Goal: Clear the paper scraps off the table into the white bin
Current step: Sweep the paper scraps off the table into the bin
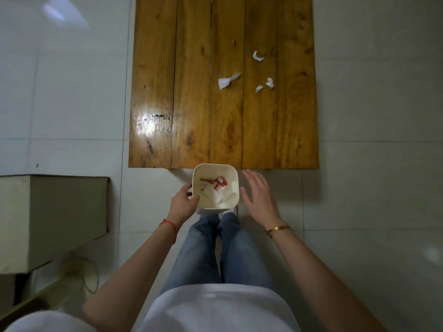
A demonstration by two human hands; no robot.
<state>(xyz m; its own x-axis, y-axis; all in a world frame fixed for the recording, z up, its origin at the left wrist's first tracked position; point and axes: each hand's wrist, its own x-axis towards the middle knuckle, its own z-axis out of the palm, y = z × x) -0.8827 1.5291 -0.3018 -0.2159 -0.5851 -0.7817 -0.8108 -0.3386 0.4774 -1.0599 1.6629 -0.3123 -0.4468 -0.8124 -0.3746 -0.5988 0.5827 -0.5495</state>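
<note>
- Your left hand (184, 201) grips the white bin (215, 186) at its left wall — fingers curled around the rim, thumb lying along the near corner. A red string sits on that wrist.
- Your right hand (260, 195) is spread flat and holds nothing. Its fingers are extended and slightly apart, palm turned toward the bin's right wall; it lies just beside that wall, and contact cannot be confirmed from this view. A gold bracelet sits on that wrist.
- The white bin is a square container with rounded corners. It sits between your two hands, just off the near edge of the wooden table (191, 116), above your knees.
- Inside the bin lie crumpled white paper pieces mixed with red-printed fragments (219, 183).
- Scraps remaining on the table, all on its right half and well apart from the bin:
  - a larger crumpled white scrap (226, 81) near the centre seam;
  - a curled white scrap (258, 56) farther back;
  - a small white wad (270, 82) with a smaller sliver (259, 88) just beside it;
  - a thin red sliver (234, 43) farthest from you.
- The table is made of glossy planks with a bright reflection on the near left plank.
- A grey box-like unit (55, 212) stands on the tiled floor to your left.
</note>
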